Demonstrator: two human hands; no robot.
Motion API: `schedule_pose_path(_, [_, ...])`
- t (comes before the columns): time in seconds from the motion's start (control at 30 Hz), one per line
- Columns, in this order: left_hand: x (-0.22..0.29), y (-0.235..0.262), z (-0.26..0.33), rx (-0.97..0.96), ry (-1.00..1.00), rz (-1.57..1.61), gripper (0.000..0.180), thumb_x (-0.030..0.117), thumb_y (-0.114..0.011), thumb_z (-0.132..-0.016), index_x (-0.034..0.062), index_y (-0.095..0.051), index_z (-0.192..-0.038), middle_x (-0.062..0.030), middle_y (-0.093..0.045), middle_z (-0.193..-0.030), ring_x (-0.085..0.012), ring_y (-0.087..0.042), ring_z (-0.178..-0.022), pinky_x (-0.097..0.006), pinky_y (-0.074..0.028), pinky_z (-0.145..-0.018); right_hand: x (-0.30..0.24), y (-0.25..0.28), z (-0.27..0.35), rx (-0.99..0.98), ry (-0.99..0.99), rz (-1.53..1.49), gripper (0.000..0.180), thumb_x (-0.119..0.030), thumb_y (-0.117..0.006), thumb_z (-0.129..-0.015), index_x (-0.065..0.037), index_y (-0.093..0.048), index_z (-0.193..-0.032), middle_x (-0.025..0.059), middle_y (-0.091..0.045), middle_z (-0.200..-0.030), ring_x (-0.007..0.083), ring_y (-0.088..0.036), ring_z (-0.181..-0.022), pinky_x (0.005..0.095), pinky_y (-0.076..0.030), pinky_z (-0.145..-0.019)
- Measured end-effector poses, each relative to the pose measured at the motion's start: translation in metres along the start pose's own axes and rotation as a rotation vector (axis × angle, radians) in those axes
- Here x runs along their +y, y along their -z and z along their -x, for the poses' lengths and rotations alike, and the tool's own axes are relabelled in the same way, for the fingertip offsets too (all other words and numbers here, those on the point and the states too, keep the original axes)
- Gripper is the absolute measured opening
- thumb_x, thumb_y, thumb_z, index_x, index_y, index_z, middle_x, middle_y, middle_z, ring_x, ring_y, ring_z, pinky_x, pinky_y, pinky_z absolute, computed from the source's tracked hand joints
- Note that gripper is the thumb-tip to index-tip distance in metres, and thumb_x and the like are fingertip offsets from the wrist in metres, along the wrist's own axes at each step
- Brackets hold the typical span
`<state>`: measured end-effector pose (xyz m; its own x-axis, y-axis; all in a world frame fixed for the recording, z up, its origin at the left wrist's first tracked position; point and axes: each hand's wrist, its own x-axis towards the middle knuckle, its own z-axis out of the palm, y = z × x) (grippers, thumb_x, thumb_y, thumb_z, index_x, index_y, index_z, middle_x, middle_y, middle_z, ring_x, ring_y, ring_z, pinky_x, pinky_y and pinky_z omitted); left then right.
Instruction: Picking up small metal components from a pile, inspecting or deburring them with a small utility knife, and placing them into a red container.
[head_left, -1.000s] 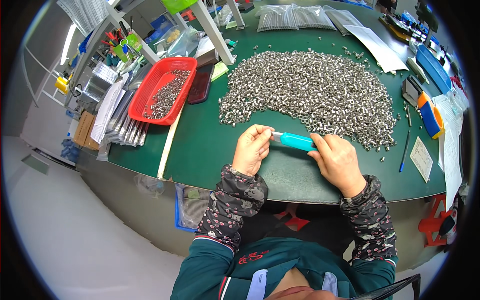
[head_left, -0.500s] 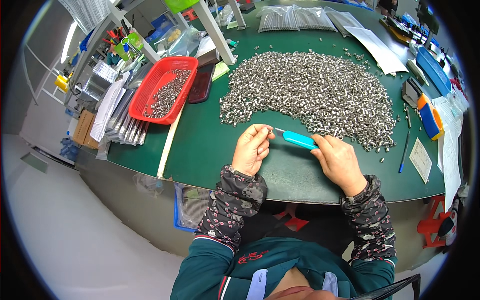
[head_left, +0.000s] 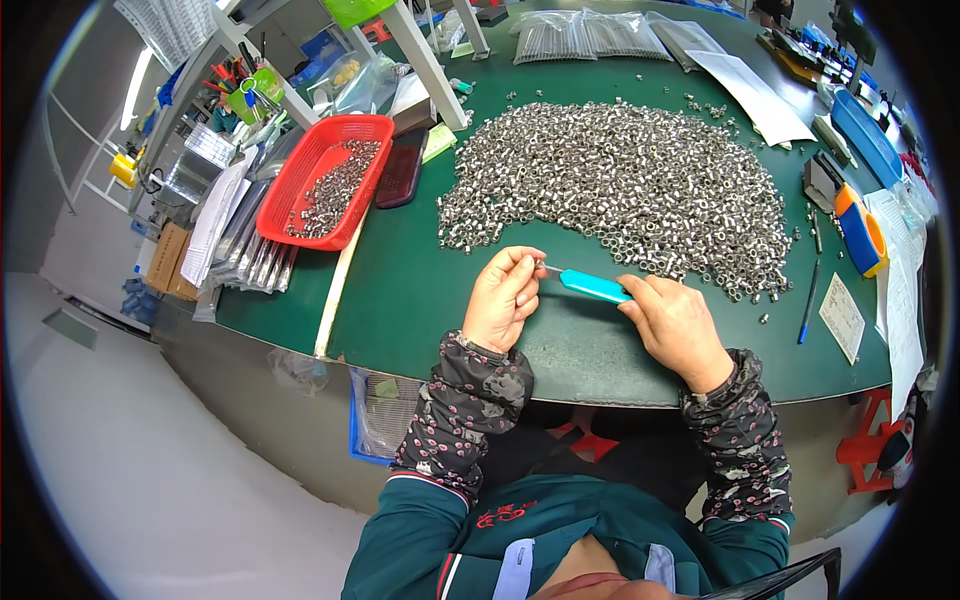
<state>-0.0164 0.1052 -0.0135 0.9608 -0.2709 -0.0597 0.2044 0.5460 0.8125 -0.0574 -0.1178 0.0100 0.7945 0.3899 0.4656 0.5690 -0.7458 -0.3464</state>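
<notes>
A teal box cutter [head_left: 593, 286] points at a tiny metal ring [head_left: 541, 265] held over the green table [head_left: 400, 300].
The left hand [head_left: 503, 298] pinches the ring between thumb and finger, with its other fingers curled in; the fingertips hide most of the ring. The right hand [head_left: 677, 325] is closed around the back end of the cutter, so that end is covered up. The thin blade sticks out toward the ring, but I can't tell if they touch. Both hands are in front of a big pile of little metal rings [head_left: 620, 185]. A red basket [head_left: 290, 190] on the left has small metal bits, too small to make out well.
</notes>
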Motion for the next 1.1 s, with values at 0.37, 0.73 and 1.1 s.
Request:
schedule_pose_path(0.37, [-0.0021, -0.0088, 0.0011, 0.057, -0.102, -0.165, 0.013, 0.007, -0.05, -0.089, 0.0028, -0.053, -0.101, -0.0012, -0.055, -0.083, -0.0004, -0.033, -0.049, -0.015, -0.026, -0.04, 0.0018, -0.0018, 0.0005, -0.023, -0.086, -0.134, 0.018, -0.018, -0.055, -0.083, -0.005, -0.056, -0.095, 0.0126, -0.057, -0.07, 0.0319, -0.057, -0.065, 0.041, -0.045, -0.057])
schedule_pose_path(0.73, [-0.0064, -0.0054, 0.0005, 0.014, -0.229, -0.322, 0.012, 0.008, -0.053, -0.089, 0.0011, -0.056, -0.098, 0.0026, -0.051, -0.074, 0.0001, -0.033, -0.047, -0.016, -0.025, -0.04, -0.0002, 0.0005, 0.0006, -0.067, -0.127, -0.212, 0.017, -0.018, -0.056, -0.083, -0.006, -0.057, -0.095, 0.0131, -0.057, -0.071, 0.0321, -0.057, -0.065, 0.0399, -0.046, -0.057])
schedule_pose_path(1.1, [-0.003, -0.0046, 0.0002, 0.022, -0.103, -0.063, 0.014, 0.01, -0.051, -0.09, 0.0012, -0.053, -0.1, -0.0046, -0.054, -0.084, -0.0019, -0.037, -0.052, -0.015, -0.03, -0.041, -0.0006, -0.0036, -0.0024, 0.246, -0.11, -0.147, 0.027, -0.016, -0.062, -0.078, -0.003, -0.053, -0.1, 0.0128, -0.055, -0.078, 0.0307, -0.056, -0.069, 0.0383, -0.045, -0.059])
